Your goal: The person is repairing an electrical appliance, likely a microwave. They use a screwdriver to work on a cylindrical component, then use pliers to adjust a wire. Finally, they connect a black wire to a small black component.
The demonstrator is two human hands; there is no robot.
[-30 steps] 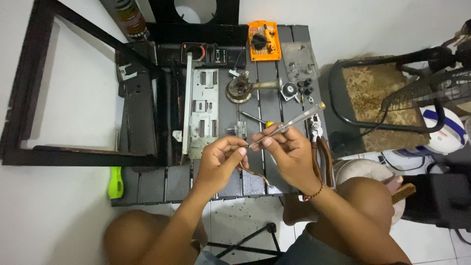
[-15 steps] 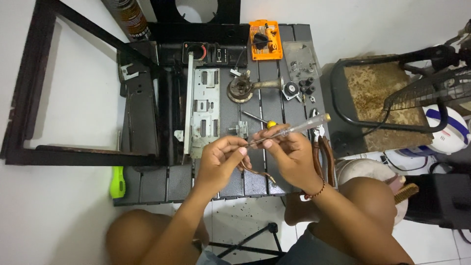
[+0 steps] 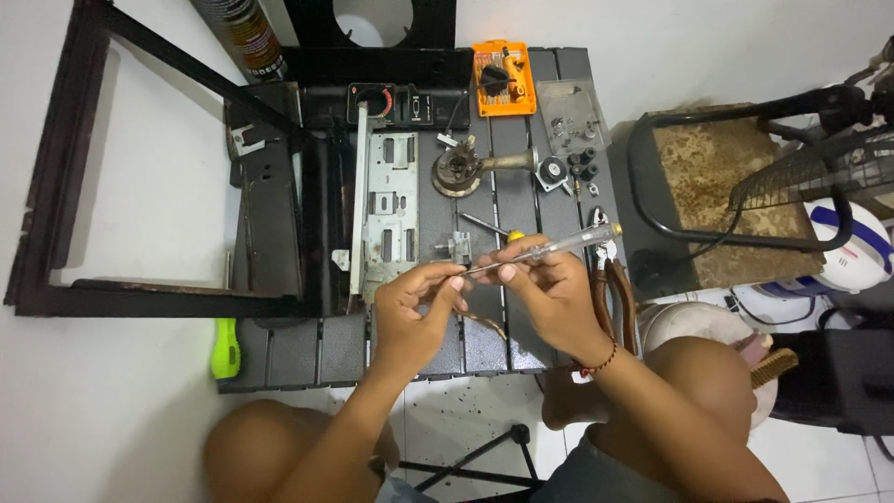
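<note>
Right hand (image 3: 549, 291) pinching clear-handled tester screwdriver (image 3: 549, 250), tip set against small part, too small to identify, nipped in left hand (image 3: 419, 303) fingertips above dark slatted work table (image 3: 298, 349). Fastener work judged under way; steady tip alignment needed next

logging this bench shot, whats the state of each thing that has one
Screwdriver: clear handle, held in right hand, tip at left hand's fingers.
Pliers: lying flat, jaws shut.
Orange bit case: open.
Burner part: detached, lying on table.
Black frame: bare, lying flat.
</note>
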